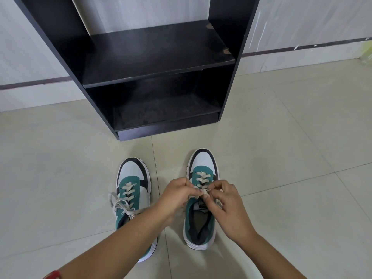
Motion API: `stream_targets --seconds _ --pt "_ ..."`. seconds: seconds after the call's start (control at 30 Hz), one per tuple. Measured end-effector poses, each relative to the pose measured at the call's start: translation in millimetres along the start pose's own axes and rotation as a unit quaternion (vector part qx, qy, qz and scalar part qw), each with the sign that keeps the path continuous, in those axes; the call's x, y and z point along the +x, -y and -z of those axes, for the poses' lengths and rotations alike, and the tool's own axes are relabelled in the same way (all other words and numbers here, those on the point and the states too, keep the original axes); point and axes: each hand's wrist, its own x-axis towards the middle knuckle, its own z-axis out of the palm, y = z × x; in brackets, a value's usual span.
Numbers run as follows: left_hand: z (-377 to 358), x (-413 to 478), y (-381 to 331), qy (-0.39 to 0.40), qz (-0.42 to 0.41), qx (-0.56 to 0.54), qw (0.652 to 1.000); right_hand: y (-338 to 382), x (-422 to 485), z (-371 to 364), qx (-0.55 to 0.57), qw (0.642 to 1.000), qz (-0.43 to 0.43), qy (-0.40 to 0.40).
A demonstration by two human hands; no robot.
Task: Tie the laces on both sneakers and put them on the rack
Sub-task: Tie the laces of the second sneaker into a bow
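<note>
Two teal, white and black sneakers stand side by side on the tiled floor, toes toward the rack. The left sneaker (131, 190) has its cream laces in a bow near the tongue; my left forearm crosses over its heel. Over the tongue of the right sneaker (202, 198), my left hand (177, 195) and my right hand (225, 202) pinch its cream lace ends (202, 191) together. The knot itself is hidden by my fingers. The black rack (157, 77) stands just beyond the shoes.
The rack has two bare dark shelves, the upper one chipped at its right edge. It backs onto a pale wall with a dark skirting line. Pale floor tiles spread to both sides. A yellowish object (367, 53) sits at the far right edge.
</note>
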Motion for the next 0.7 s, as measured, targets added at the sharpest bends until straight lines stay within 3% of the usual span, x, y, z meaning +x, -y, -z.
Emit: stream_targets --seconds 0.1,0.27,0.37,0.5,0.7 --pt "0.0 -2.9 1.6 -0.012 -0.021 -0.021 0.999 -0.4 1.5 2.1 0.015 0.999 -0.029 -0.005" --pt "21.3 3.3 12.1 -0.093 -0.026 -0.066 0.993 -4.2 -1.4 14.8 0.142 0.980 -0.140 -0.026" --pt "28.7 5.7 19.9 -0.082 0.000 -0.100 0.992 -3.1 -3.6 19.8 0.285 0.939 -0.182 -0.061" --pt "16.0 3.8 20.2 -0.001 0.026 -0.205 0.978 7.4 -4.6 11.8 0.480 0.858 -0.179 -0.023" --pt "17.9 13.4 23.8 -0.051 0.034 -0.179 0.982 6.0 3.3 6.1 0.551 0.796 -0.247 -0.049"
